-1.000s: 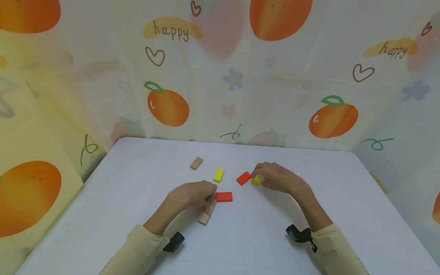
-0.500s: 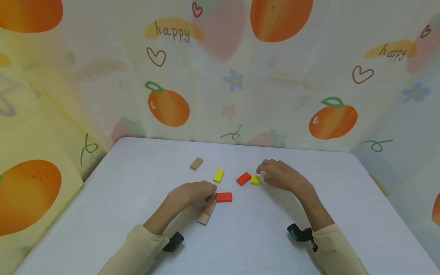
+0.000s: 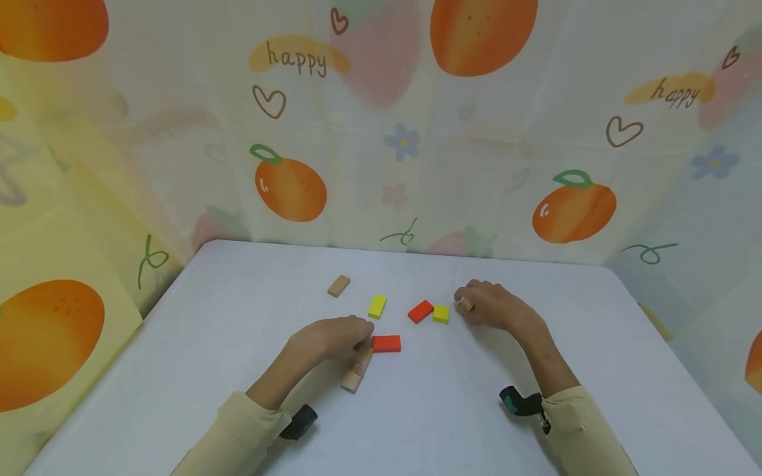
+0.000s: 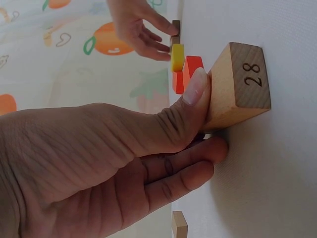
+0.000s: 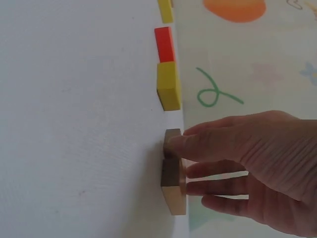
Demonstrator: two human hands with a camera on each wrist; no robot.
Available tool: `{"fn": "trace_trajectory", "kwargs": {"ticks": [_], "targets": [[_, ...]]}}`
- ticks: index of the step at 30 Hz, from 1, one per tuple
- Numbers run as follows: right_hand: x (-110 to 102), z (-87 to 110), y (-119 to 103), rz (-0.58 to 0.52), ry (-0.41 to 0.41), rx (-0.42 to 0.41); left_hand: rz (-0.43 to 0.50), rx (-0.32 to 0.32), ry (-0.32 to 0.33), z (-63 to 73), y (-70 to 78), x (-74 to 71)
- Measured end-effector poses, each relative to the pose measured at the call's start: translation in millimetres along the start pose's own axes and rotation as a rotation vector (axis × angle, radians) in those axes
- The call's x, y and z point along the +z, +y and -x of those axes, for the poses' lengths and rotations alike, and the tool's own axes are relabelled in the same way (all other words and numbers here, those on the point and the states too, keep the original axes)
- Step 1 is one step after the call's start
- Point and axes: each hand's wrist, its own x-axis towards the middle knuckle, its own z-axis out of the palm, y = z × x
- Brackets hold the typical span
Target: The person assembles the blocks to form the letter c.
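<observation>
My left hand grips a plain wooden block lying slanted on the table. In the left wrist view the block's end shows the number 28, with the thumb along its side. A red block lies beside those fingertips. My right hand is farther back on the right, its thumb and fingers pinching a plain wooden block. Another wooden block stands close by it in the right wrist view. To the left of this hand are a yellow block and a red block, nearly touching.
A second yellow block and a wooden block lie farther back on the white table. Behind the table's far edge hangs a fruit-printed cloth. Dark wrist cameras hang at both sleeves.
My right hand has shifted right, away from the yellow block, which is now fully in view. A wooden block shows under its fingers. The left hand stays in place.
</observation>
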Motion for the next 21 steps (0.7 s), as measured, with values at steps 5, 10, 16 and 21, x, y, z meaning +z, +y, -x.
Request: {"fn": "trace_trajectory", "kwargs": {"ticks": [5,10,16,21], "targets": [[4.9,-2.0,2.7,0.011,0.003,-0.032,0.000,-0.002,0.003,-1.1,-0.5,1.1],[7.0,-3.4,5.5,0.035,0.021,-0.057,0.002,-0.002,0.000,-2.0,-0.9,1.1],[6.5,-4.8,7.1,0.030,0.050,-0.053,0.002,0.009,0.001,-2.8,-2.4,0.5],[1.4,-4.0,3.5,0.061,0.081,-0.005,0.009,0.008,-0.002,-2.8,-3.0,0.6]]}}
